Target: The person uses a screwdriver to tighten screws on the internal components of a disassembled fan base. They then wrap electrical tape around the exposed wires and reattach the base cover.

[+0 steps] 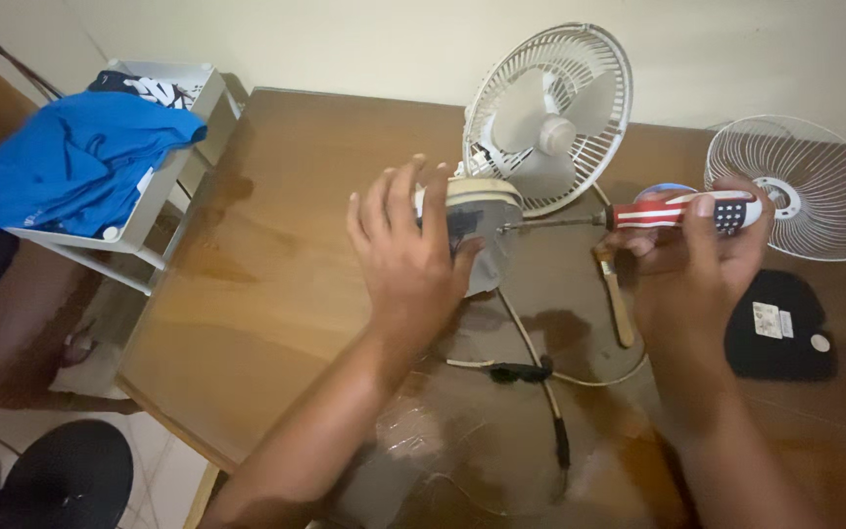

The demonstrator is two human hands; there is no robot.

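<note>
striped screwdriver [682, 212], white label [767, 319], black base [778, 328]

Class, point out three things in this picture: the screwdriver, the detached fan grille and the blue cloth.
screwdriver [682, 212]: head view, on its striped handle.
detached fan grille [824, 211]: head view, on its wire spokes.
blue cloth [80, 157]: head view, on its middle folds.

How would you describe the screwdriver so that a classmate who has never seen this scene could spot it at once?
Start at the brown wooden table and find the white fan standing near the wall. Just right of its motor housing, the right hand holds the screwdriver level, its shaft pointing at the housing. Its red, white and blue striped handle is the only patterned thing there.
</note>
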